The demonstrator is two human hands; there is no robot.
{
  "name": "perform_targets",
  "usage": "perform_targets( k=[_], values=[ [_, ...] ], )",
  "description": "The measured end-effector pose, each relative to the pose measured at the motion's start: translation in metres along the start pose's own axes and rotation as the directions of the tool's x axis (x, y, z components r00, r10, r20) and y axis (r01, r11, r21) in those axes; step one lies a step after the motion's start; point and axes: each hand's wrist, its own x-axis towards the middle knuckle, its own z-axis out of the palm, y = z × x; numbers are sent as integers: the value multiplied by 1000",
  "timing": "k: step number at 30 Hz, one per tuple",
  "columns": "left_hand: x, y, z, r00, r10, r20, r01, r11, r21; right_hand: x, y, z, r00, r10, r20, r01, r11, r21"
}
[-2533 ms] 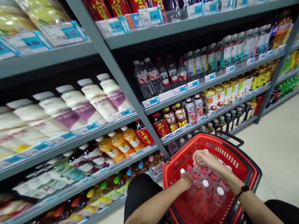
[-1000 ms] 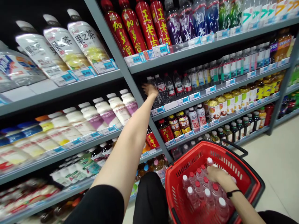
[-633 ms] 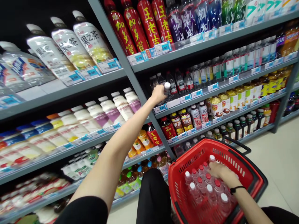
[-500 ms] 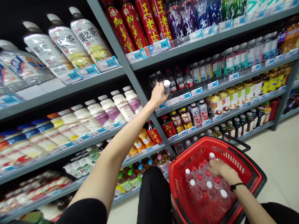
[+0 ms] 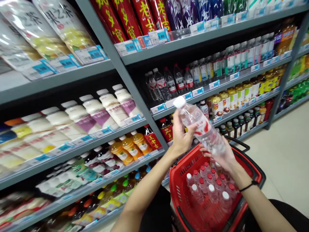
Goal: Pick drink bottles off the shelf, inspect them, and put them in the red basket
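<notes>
A clear water bottle [image 5: 202,129] with a white cap and a red-and-white label is held tilted above the red shopping basket [image 5: 178,170]. My left hand [image 5: 181,135] grips its upper part near the neck. My right hand [image 5: 220,154] cups its lower end from beneath. Inside the basket stand several water bottles [image 5: 212,190] with red and white caps. A black band sits on my right wrist.
Grey shelves [image 5: 135,93] full of drinks run along the left and back: white milk bottles [image 5: 101,109], orange juice bottles [image 5: 127,146], red cans, more water bottles [image 5: 166,83]. Pale floor [image 5: 285,151] lies to the right of the basket.
My left hand took a water bottle off the shelf and brought it down over the basket. My right hand left the bottles in the basket and now supports the bottle's base.
</notes>
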Motion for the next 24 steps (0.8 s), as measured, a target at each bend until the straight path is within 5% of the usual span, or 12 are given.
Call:
perform_targets(
  k=[2, 5, 8, 12, 15, 19, 24],
  values=[
    [-26, -2, 17, 978, -164, 126, 190, 953, -235, -12, -4, 11, 997, 82, 13, -83, 972, 218],
    [-53, -12, 31, 863, -338, 376, 473, 801, -367, -26, -2, 25, 989, 145, 37, -149, 974, 170],
    [-66, -30, 37, 783, -487, 388, 618, 679, -396, -31, 2, 30, 965, 241, 105, -247, 967, 53],
    [-63, -53, 37, 763, -601, 238, 633, 619, -465, -24, 7, 27, 945, 292, 150, -293, 956, -11],
    [-54, -59, 30, 778, -583, 232, 608, 608, -511, -14, 12, 28, 977, 209, 49, -209, 978, -4],
    [-48, -54, 18, 790, -541, 288, 606, 620, -497, -5, 23, 33, 994, 83, -77, -85, 996, -21],
    [-55, -39, 14, 793, -554, 254, 594, 610, -525, 0, 38, 30, 993, -83, -85, 67, 982, -174]
  ],
)
